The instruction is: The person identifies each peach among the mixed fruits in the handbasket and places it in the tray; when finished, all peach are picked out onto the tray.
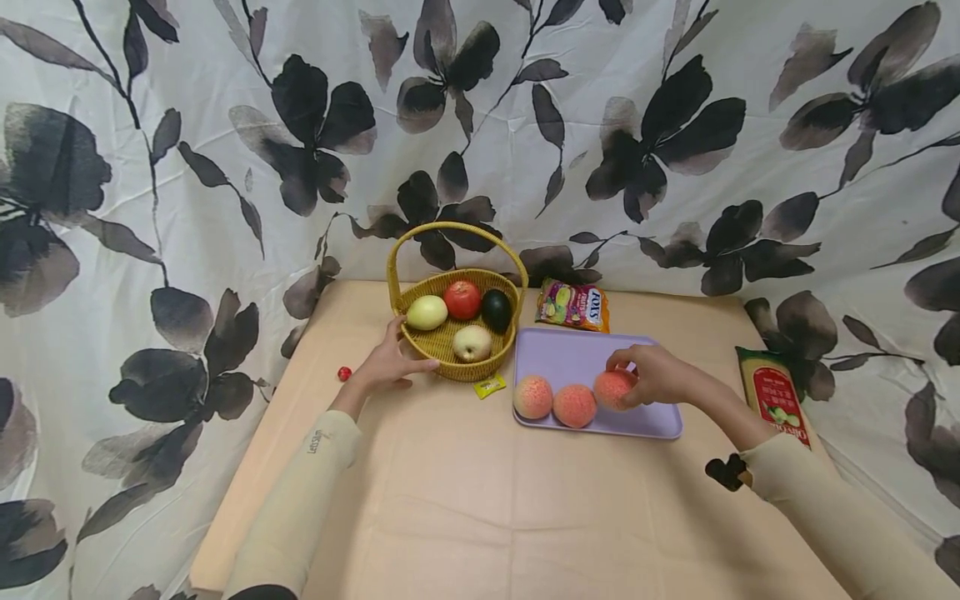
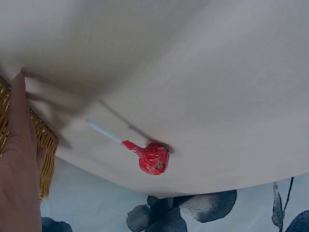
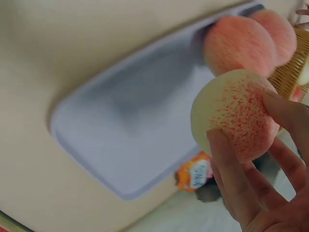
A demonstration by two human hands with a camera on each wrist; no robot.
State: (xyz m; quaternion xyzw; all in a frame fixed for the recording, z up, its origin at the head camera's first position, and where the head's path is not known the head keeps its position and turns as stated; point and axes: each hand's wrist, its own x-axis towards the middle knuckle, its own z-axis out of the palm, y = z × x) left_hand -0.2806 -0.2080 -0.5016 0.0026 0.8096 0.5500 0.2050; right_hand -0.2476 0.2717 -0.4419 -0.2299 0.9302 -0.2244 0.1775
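My right hand (image 1: 660, 377) holds a peach (image 3: 235, 116) between thumb and fingers over the purple tray (image 1: 570, 354). Two more peaches, a paler one (image 1: 533, 397) and a redder one (image 1: 575, 406), sit on the tray's left part. With fairly straight fingers, my left hand (image 1: 386, 362) touches the left side of a yellow wicker basket (image 1: 472, 369). Inside the basket are a yellow-green fruit (image 1: 427, 313), a red round fruit (image 1: 462, 300), a dark avocado-like fruit (image 1: 497, 311) and a pale apple-like fruit (image 1: 472, 343).
A red-wrapped lollipop (image 2: 154, 158) lies left of the basket. In front of the basket is a small yellow packet (image 1: 490, 385). A Fox's candy bag (image 1: 573, 305) lies behind the tray, and a red and green package (image 1: 776, 392) at the right table edge.
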